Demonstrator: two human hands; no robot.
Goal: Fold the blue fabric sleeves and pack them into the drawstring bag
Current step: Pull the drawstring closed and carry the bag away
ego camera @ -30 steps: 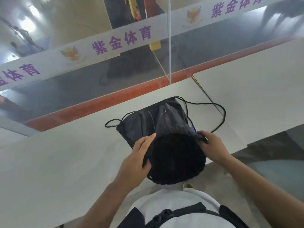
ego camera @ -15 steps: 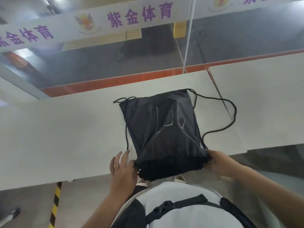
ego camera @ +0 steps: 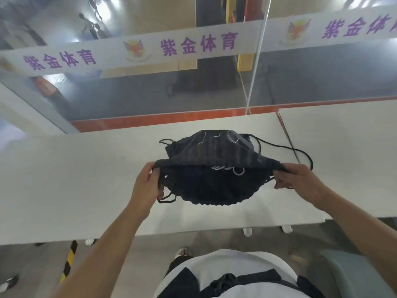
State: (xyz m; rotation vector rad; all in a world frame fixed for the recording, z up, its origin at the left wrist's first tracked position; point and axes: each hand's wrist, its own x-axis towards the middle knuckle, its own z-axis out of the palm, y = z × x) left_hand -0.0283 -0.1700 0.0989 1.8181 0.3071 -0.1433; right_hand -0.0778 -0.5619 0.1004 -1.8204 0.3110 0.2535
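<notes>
1. The white bench (ego camera: 75,179) carries the work. A second bench (ego camera: 343,147) butts against its right edge.
2. The black drawstring bag (ego camera: 214,147) sits toward the right end of the bench. Its closed end lies near the far edge. Its mouth is raised off the surface, faces the person, and is stretched into a wide slit.
3. The bag interior is dark. No blue fabric sleeves are visible on the bench or in the mouth, so whether they are already packed cannot be told.
4. The left hand (ego camera: 146,186) is clamped on the left end of the mouth hem, and the right hand (ego camera: 298,177) pinches the right end. The hands are well apart, with the hem taut between them.
5. The step in hand appears to be spreading the mouth. To do it well, pull evenly at both ends so the gathered hem slides along the cord. Leave the closed end resting on the bench for support.
6. The cord (ego camera: 300,152) loops across the bench beyond the right hand, and another loop hangs below the left hand. Both loops should stay outside the opening.
7. The white markings (ego camera: 236,171) at the mouth lip are too small to identify.
</notes>
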